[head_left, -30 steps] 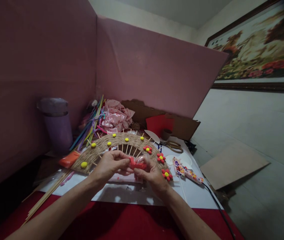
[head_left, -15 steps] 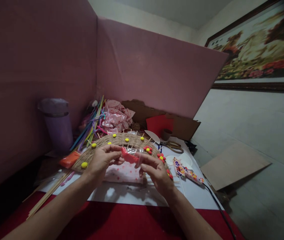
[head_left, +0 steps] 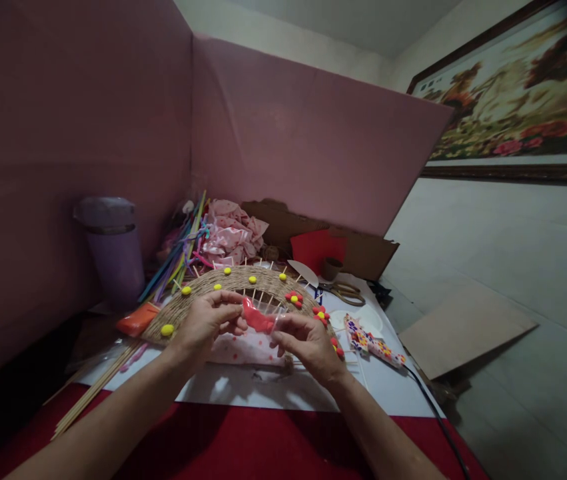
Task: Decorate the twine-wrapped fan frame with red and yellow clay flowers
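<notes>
Between my hands hangs a small clear plastic bag of red modelling clay (head_left: pixel 259 320). My left hand (head_left: pixel 213 317) pinches its left end with thumb and fingers, and my right hand (head_left: pixel 308 343) grips its right edge. Just beyond lies an arched piece woven of brown twine (head_left: pixel 198 308), with thin sticks poking out of it. Yellow clay dots (head_left: pixel 252 280) are spread over the arch. On its right side, red petals surround some yellow centres, forming flowers (head_left: pixel 294 299). Pink dotted fabric (head_left: pixel 243 349) shows beneath my hands.
An orange clay bag (head_left: pixel 138 320) and wooden sticks (head_left: pixel 86 398) lie at left, near a purple tumbler (head_left: pixel 116 257). Scissors (head_left: pixel 346 292) and a flower-patterned glue gun (head_left: pixel 373 343) with a black cord are at right. Pink panels (head_left: pixel 303 140) stand behind; white paper (head_left: pixel 228 390) covers red cloth.
My right fingers have shifted slightly along the bag's right edge, and more of the red clay shows. The view has moved a little; the other things stay put.
</notes>
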A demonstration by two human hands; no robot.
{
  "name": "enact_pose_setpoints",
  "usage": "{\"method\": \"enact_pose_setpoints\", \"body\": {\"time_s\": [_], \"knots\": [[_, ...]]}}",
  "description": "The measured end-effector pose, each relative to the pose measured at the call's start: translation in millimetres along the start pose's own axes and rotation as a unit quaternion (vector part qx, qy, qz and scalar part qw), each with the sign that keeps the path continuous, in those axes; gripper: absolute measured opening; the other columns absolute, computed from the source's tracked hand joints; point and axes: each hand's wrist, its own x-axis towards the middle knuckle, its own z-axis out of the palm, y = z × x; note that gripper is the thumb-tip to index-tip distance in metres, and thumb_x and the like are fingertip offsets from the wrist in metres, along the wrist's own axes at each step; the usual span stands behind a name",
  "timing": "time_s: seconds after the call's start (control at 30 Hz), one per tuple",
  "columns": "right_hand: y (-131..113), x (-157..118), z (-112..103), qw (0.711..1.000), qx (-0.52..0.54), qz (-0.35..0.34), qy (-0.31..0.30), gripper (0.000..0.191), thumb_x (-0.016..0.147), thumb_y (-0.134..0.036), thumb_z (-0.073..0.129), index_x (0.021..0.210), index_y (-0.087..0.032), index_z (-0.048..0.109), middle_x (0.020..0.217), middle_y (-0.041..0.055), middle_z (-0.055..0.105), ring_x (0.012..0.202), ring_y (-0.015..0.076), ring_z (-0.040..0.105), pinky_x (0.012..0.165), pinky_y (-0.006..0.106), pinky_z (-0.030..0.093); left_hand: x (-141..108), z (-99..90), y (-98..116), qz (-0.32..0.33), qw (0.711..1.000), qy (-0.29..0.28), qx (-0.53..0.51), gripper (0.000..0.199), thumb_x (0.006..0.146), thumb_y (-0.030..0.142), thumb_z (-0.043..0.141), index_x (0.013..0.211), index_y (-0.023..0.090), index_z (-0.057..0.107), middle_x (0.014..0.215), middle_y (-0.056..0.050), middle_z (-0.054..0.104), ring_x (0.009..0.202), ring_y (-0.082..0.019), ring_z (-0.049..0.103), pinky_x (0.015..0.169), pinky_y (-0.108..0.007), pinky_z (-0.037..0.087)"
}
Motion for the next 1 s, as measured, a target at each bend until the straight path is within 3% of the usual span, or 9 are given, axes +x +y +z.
{"method": "enact_pose_setpoints", "body": {"time_s": [0.2, 0.27, 0.5, 0.73, 0.9, 1.0], "knots": [[11, -1, -1, 0.982, -0.181, -0.055, 0.009, 0.016, 0.077, -0.029, 0.063, 0.069, -0.016, 0.064, 0.063, -0.0001, 0.058, 0.057, 0.0094, 0.051, 0.052, 0.021, 0.041, 1, 0.4, -5, 0.019, 0.999, -0.023, 0.019, 0.024, 0.067, 0.022, 0.068, 0.084, 0.011, 0.056, 0.055, -0.001, 0.063, 0.047, -0.011, 0.058, 0.047, -0.022, 0.046], [14, -1, 0, 0.978, -0.196, -0.065, 0.018, 0.017, 0.079, -0.03, 0.061, 0.069, -0.016, 0.063, 0.062, -0.0004, 0.057, 0.056, 0.0096, 0.051, 0.051, 0.021, 0.041, 1, 0.9, -5, 0.022, 0.999, -0.026, 0.029, 0.023, 0.067, 0.022, 0.067, 0.084, 0.011, 0.056, 0.055, -0.001, 0.063, 0.046, -0.011, 0.057, 0.046, -0.022, 0.046], [9, -1, 4, 0.989, -0.117, -0.045, 0.084, 0.02, 0.083, -0.036, 0.055, 0.079, -0.017, 0.056, 0.061, -0.0023, 0.056, 0.048, 0.0082, 0.054, 0.043, 0.018, 0.042, -1, 3.1, -4, 0.019, 0.998, -0.042, 0.051, 0.024, 0.064, 0.022, 0.067, 0.081, 0.012, 0.054, 0.053, 0.002, 0.06, 0.041, -0.01, 0.053, 0.04, -0.021, 0.043], [9, 0, 4, 0.999, -0.041, -0.028, 0.018, 0.018, 0.082, -0.034, 0.055, 0.085, -0.017, 0.057, 0.061, -0.0026, 0.06, 0.041, 0.0063, 0.051, 0.036, 0.016, 0.038, 1, -0.1, -2, 0.01, 1.0, -0.014, 0.011, 0.022, 0.064, 0.018, 0.066, 0.083, 0.011, 0.055, 0.051, 0.002, 0.059, 0.043, -0.009, 0.054, 0.044, -0.02, 0.044], [11, 1, 2, 0.998, -0.06, -0.036, -0.002, 0.008, 0.078, -0.024, 0.06, 0.079, -0.017, 0.064, 0.064, -0.0024, 0.059, 0.052, 0.0071, 0.054, 0.047, 0.018, 0.043, 3, -0.3, -5, 0.008, 1.0, -0.008, 0.009, 0.024, 0.065, 0.019, 0.067, 0.084, 0.01, 0.056, 0.053, 0.0, 0.061, 0.046, -0.01, 0.057, 0.046, -0.02, 0.046], [11, 1, 4, 0.998, -0.047, -0.048, -0.012, 0.014, 0.078, -0.021, 0.058, 0.09, -0.02, 0.066, 0.074, -0.0008, 0.062, 0.065, 0.0098, 0.058, 0.058, 0.021, 0.047, 4, 0.0, -9, 0.01, 1.0, -0.023, 0.016, 0.024, 0.066, 0.022, 0.068, 0.084, 0.011, 0.056, 0.057, -0.002, 0.063, 0.048, -0.011, 0.059, 0.048, -0.022, 0.048]]}}
